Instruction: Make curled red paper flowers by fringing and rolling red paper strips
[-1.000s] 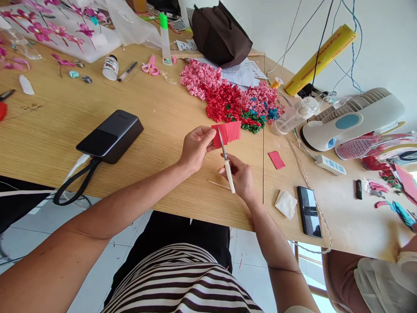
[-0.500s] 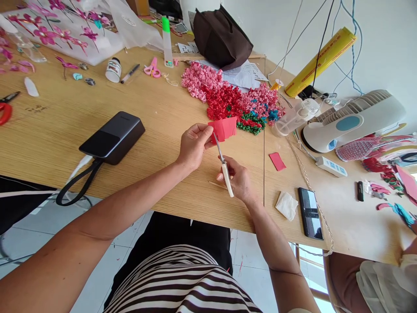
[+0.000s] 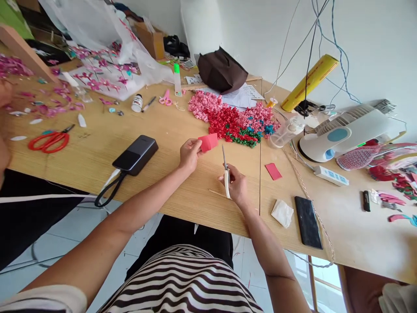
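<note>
My left hand [image 3: 190,155] pinches a piece of red paper [image 3: 208,142] between thumb and fingers, above the wooden tabletop [image 3: 169,174]. My right hand [image 3: 237,186] grips a pair of small scissors [image 3: 226,174] with cream handles, their narrow metal blades pointing up. The blade tips stand a little to the right of the red paper and do not touch it. A thin wooden stick [image 3: 216,193] lies on the table just left of my right hand.
Behind my hands lies a heap of pink, red and green paper flowers [image 3: 231,124]. A black power bank [image 3: 135,154] sits to the left, near orange-handled scissors [image 3: 48,142]. To the right are a red paper strip [image 3: 273,171], a tissue [image 3: 282,213], a phone [image 3: 308,228] and a power strip [image 3: 330,176].
The scissors have come away from the red paper, leaving a gap between them. The paper looks smaller in my left hand. The whole view has shifted, showing more of the table's left side.
</note>
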Motion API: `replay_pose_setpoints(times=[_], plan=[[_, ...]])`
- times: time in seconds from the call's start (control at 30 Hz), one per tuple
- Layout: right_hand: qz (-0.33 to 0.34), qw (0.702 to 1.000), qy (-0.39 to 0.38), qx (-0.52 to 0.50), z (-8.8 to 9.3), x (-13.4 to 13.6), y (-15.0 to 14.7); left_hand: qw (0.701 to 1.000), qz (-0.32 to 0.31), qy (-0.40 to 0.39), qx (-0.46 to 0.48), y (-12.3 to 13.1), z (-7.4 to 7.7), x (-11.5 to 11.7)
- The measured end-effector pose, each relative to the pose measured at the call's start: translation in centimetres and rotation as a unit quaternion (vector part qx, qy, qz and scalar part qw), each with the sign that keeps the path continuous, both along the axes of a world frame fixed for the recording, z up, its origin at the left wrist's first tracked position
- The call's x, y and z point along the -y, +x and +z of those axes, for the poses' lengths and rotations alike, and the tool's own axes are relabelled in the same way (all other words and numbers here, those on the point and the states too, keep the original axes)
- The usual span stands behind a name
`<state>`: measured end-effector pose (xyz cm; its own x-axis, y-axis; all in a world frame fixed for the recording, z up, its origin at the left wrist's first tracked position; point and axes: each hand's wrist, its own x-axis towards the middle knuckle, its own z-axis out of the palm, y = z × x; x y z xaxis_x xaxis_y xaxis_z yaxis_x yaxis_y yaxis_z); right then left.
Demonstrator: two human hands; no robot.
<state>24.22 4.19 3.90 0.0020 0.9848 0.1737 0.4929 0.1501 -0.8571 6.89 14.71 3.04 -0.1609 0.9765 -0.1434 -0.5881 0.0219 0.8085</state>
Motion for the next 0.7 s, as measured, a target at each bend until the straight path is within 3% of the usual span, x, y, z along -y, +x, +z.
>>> replay_pose_setpoints(times=[0.13, 0.23, 0.5, 0.7], plan=[[-0.031, 0.999, 0.004, -0.006, -0.2, -0.5, 0.2, 0.995, 0.037, 0.012, -0.092, -0.4, -1.4, -0.8], [-0.038, 0.999, -0.007, -0.017, -0.5, -0.6, 0.3, 0.994, 0.020, 0.011, -0.105, -0.7, -2.2, -1.3], [-0.025, 0.997, -0.028, -0.073, -1.6, -0.1, -0.2, 0.994, -0.098, -0.041, -0.015, -0.5, -1.8, -1.2], [-0.032, 0.984, -0.080, -0.158, -2.3, -0.4, -0.3, 0.994, -0.084, -0.057, 0.031, -0.3, -1.6, -1.1]])
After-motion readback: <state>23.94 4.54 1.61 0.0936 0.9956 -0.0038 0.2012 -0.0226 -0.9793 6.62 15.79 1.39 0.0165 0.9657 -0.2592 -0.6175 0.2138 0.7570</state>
